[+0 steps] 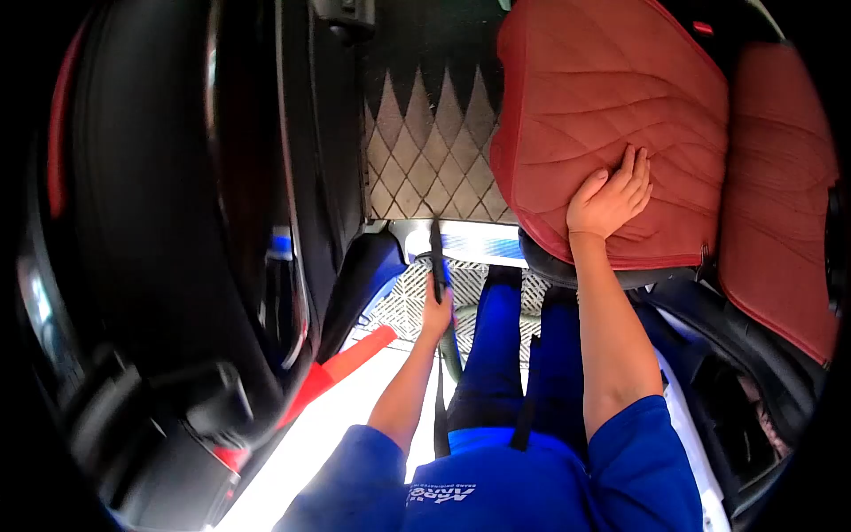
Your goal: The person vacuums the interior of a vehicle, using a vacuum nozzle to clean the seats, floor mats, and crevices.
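Observation:
My left hand (435,306) is wrapped round a black wand-like tool (438,253), whose narrow tip points up at the door sill (474,246) and the edge of the quilted floor mat (434,160). A greenish hose (450,355) runs below that hand. My right hand (613,197) lies on the red seat cushion cover (612,97), fingers slightly spread, with nothing held in it.
An open car door (168,204) fills the left side. The red backrest (778,195) stands at the right. A red object (355,356) juts out near the door's lower edge. Patterned grating (403,297) covers the ground below the sill.

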`<action>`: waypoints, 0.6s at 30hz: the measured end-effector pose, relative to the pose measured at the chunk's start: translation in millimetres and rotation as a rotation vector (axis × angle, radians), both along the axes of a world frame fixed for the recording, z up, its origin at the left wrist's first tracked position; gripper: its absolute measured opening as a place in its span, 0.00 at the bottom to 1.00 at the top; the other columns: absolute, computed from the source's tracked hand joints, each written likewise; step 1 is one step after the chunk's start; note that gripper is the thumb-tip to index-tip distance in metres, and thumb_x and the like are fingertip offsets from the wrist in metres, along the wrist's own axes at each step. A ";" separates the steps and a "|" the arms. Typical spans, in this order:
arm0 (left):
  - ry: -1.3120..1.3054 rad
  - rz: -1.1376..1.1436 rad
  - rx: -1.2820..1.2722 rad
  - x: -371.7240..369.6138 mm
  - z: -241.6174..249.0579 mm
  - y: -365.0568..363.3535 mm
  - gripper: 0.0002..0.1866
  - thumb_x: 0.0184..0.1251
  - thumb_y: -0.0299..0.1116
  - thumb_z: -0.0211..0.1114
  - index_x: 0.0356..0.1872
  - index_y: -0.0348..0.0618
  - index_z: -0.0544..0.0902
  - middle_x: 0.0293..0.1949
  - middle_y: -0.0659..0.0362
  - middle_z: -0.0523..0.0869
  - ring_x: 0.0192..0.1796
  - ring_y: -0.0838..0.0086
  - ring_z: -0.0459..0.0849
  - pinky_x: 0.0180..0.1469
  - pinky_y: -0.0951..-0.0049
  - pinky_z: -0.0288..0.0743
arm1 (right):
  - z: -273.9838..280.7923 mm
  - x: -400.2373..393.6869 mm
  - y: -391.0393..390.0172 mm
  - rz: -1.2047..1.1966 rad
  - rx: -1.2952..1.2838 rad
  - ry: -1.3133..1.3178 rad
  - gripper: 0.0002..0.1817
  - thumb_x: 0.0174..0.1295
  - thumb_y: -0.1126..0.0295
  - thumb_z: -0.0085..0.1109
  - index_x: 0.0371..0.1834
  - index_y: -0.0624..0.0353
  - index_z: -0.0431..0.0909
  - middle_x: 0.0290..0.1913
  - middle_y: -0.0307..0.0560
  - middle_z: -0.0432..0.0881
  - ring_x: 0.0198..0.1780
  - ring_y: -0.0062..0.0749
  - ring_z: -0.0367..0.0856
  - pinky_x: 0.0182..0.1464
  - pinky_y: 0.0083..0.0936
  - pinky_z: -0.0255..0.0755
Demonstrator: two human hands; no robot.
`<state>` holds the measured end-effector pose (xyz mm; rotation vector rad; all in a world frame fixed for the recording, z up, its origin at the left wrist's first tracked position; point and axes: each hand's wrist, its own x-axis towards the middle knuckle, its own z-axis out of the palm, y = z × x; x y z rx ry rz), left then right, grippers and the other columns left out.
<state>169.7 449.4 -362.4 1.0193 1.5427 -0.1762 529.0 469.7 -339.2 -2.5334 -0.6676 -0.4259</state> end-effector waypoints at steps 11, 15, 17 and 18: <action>0.081 0.347 0.396 -49.9 -87.3 19.8 0.40 0.70 0.44 0.59 0.79 0.53 0.51 0.35 0.47 0.86 0.23 0.58 0.86 0.31 0.56 0.81 | 27.3 -28.5 -39.3 0.533 -0.121 0.237 0.43 0.59 0.55 0.61 0.77 0.55 0.57 0.78 0.64 0.52 0.79 0.60 0.47 0.76 0.60 0.40; 0.397 0.098 0.515 -38.3 -129.1 18.0 0.42 0.67 0.50 0.58 0.79 0.52 0.50 0.45 0.35 0.86 0.45 0.38 0.85 0.49 0.46 0.78 | 33.8 -65.4 -56.2 0.618 -0.369 0.049 0.49 0.53 0.52 0.64 0.79 0.51 0.53 0.79 0.67 0.46 0.78 0.67 0.44 0.75 0.64 0.41; 0.268 0.138 0.347 -18.4 -92.7 -3.3 0.41 0.68 0.48 0.59 0.78 0.49 0.52 0.45 0.38 0.87 0.45 0.40 0.85 0.50 0.48 0.78 | 27.5 -65.4 -54.2 0.637 -0.371 0.025 0.48 0.54 0.52 0.63 0.79 0.52 0.54 0.79 0.67 0.46 0.78 0.67 0.44 0.75 0.65 0.41; 0.179 0.160 0.545 -28.7 -115.6 -23.3 0.40 0.68 0.46 0.60 0.77 0.48 0.55 0.48 0.39 0.86 0.48 0.42 0.86 0.50 0.51 0.78 | 26.0 -62.6 -53.5 0.622 -0.356 0.001 0.48 0.54 0.51 0.62 0.78 0.52 0.54 0.79 0.67 0.46 0.78 0.67 0.45 0.75 0.65 0.40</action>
